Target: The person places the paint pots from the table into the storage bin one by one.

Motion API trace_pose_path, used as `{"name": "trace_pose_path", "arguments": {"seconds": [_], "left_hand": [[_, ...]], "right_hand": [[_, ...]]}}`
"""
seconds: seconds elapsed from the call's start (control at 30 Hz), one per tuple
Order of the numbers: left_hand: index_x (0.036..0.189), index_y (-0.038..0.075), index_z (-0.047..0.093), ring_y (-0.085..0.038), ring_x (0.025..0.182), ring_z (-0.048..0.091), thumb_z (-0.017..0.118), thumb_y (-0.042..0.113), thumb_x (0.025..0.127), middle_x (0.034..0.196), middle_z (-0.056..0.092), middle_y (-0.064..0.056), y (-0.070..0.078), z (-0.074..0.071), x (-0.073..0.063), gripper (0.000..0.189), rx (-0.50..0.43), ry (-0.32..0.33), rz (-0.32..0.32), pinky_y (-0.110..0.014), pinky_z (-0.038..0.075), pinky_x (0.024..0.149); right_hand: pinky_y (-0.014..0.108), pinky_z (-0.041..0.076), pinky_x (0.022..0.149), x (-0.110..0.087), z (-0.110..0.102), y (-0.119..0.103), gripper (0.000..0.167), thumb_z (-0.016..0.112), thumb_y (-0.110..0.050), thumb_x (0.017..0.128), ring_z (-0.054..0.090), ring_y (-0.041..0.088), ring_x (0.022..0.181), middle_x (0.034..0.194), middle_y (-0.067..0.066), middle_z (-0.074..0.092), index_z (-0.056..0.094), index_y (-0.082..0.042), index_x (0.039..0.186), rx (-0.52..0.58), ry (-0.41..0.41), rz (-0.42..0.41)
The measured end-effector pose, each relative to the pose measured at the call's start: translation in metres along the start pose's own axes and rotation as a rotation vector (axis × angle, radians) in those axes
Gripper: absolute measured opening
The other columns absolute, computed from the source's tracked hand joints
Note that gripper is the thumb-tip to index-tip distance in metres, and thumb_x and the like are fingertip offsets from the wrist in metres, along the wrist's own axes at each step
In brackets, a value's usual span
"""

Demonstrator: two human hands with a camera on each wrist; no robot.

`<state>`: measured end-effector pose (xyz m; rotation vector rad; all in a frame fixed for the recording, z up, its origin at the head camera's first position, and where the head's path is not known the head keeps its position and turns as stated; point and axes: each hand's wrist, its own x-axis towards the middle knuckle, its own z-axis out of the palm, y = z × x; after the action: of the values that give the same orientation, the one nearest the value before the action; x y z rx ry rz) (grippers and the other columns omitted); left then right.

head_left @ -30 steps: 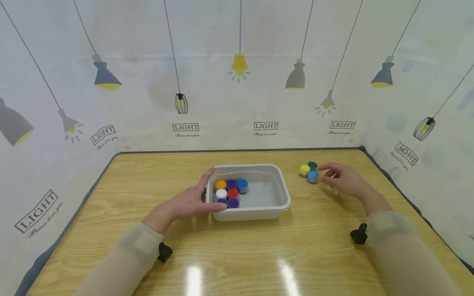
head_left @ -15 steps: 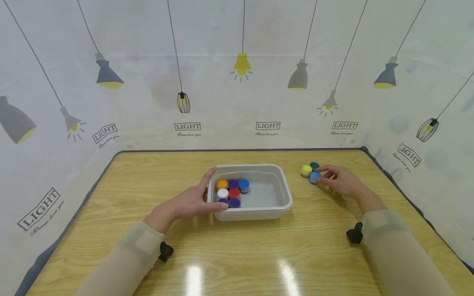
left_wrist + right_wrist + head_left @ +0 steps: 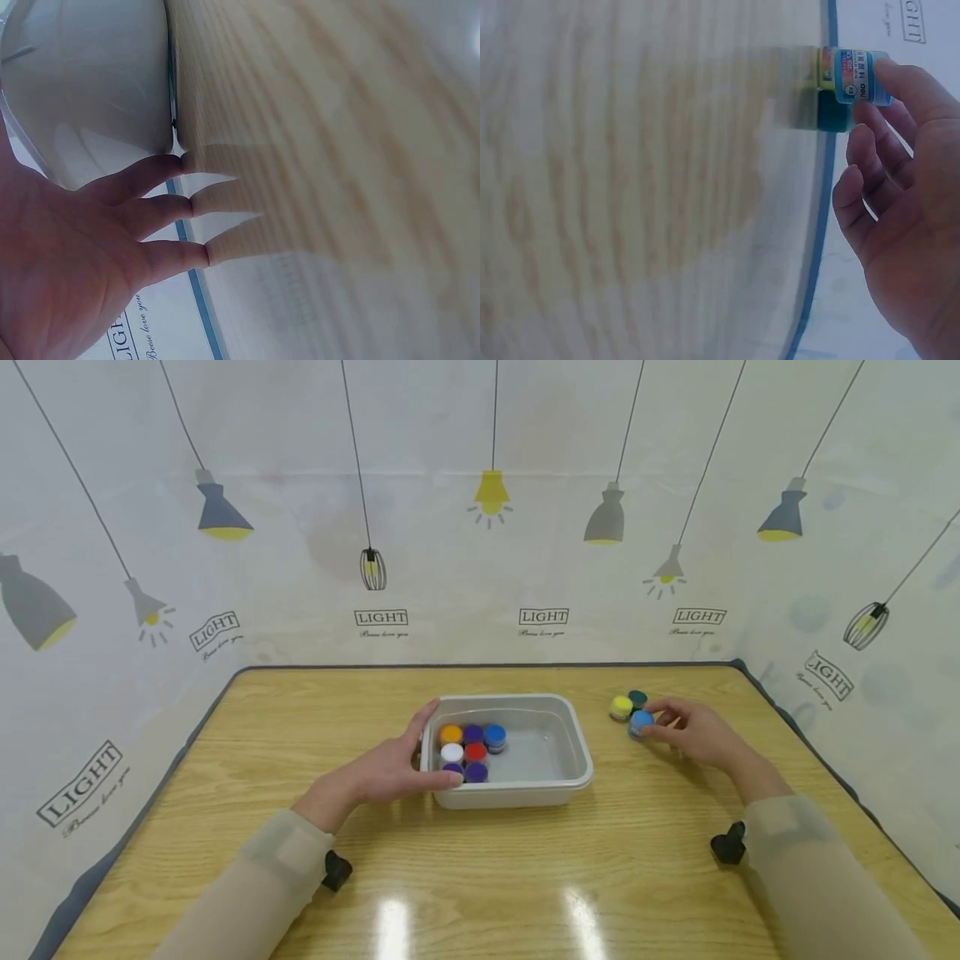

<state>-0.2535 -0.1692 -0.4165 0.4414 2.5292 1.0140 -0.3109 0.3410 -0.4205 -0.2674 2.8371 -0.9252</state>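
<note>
My left hand [image 3: 386,768] spans the left end of a pale grey plastic tub [image 3: 517,795], thumb lying over the front rim and forefinger at the back corner. In the left wrist view its other fingers [image 3: 154,217] stretch out straight beside the tub wall [image 3: 90,90]. At the right, my right hand [image 3: 697,735] pinches a small blue-lidded paint jar [image 3: 641,723] between thumb and fingers; its printed label shows in the right wrist view. Just behind it stand a yellow-lidded jar [image 3: 620,708] and a dark green-lidded jar [image 3: 637,699].
Inside the tub, several jars crowd the left half: orange [image 3: 451,735], white [image 3: 452,753], red [image 3: 476,752], blue [image 3: 495,737] and purple [image 3: 476,772] lids. The wooden table [image 3: 525,877] meets a lamp-printed backdrop [image 3: 450,610] at the back and sides.
My right hand has moved in from beside the blue jar to pinch it, and the jar has shifted slightly away from the yellow and green ones. The left hand stays at the tub.
</note>
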Motion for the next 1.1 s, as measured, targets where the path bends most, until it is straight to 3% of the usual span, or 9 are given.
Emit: {"name": "trace_pose_path", "arguments": {"seconds": [0.47,0.8,1.1], "left_hand": [[0.175,0.043,-0.009,-0.043,0.148,0.055,0.076,0.075,0.09,0.17,0.045,-0.025,0.0,-0.002,-0.002,0.125,-0.004,0.0,0.001,-0.067,0.038,0.126],[0.175,0.043,-0.01,-0.044,0.149,0.054,0.076,0.076,0.089,0.171,0.044,-0.025,-0.001,0.0,0.0,0.126,0.006,0.0,0.001,-0.067,0.038,0.126],[0.175,0.043,-0.009,-0.04,0.145,0.057,0.076,0.076,0.09,0.168,0.048,-0.023,-0.003,-0.001,0.0,0.125,0.001,0.001,0.019,-0.065,0.04,0.125]], "right_hand": [[0.029,0.05,0.067,-0.019,-0.011,-0.059,0.037,0.077,-0.04,0.105,0.06,0.018,0.081,0.109,0.005,0.071,0.072,-0.018,0.134,0.023,0.071,-0.196],[0.027,0.047,0.065,-0.017,0.005,-0.11,0.029,0.082,-0.032,0.101,0.057,0.017,0.073,0.101,0.002,0.072,0.075,-0.022,0.127,0.064,0.005,-0.304],[0.027,0.048,0.067,-0.003,0.031,-0.139,0.031,0.081,-0.023,0.102,0.057,0.019,0.077,0.101,0.001,0.072,0.073,-0.014,0.13,0.103,-0.073,-0.405]]}}
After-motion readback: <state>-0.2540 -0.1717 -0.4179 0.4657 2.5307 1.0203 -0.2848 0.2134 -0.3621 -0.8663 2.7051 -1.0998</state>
